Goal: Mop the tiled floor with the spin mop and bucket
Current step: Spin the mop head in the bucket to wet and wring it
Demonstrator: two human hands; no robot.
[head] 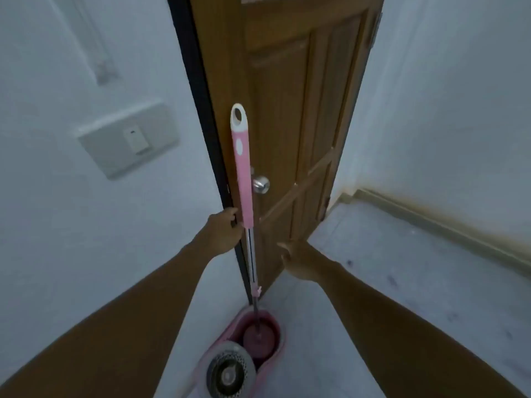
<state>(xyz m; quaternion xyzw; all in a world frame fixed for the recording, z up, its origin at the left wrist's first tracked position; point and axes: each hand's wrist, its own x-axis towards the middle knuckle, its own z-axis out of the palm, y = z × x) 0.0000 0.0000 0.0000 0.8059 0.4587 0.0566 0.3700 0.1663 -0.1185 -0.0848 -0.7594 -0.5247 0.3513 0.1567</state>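
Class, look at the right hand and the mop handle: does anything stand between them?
Nothing visible does. The right hand is open, in front of the wooden door, with clear space across to the mop handle, which the left hand is already touching.

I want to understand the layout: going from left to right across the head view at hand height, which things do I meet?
Light switch → left hand → mop handle → door knob → right hand → baseboard.

Bucket [275, 351] cut off below; left hand [222, 235] fingertips perhaps behind mop handle [242, 179]
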